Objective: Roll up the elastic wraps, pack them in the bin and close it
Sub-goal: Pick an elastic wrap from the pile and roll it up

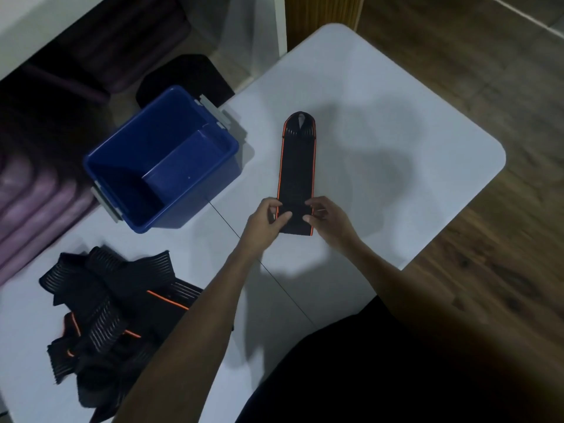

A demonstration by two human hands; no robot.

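Head view: a person's two bare forearms reached forward over a white rounded-corner table (381, 96).
Wrap: a long black elastic wrap with orange edge stripes (297, 166) lay flat and straight, its rounded end pointing away from the person.
Left hand: the left hand (265, 221) pinched the wrap's near end at its left edge, thumb on top.
Right hand: the right hand (328, 219) pinched the same end at the right edge, fingers curled.
Bin: an open blue plastic bin with grey latches (122, 154) stood left of the wrap, apart from it.
Pile: a loose heap of black elastic wraps (100, 303) lay near the table's left front, beside the left forearm.
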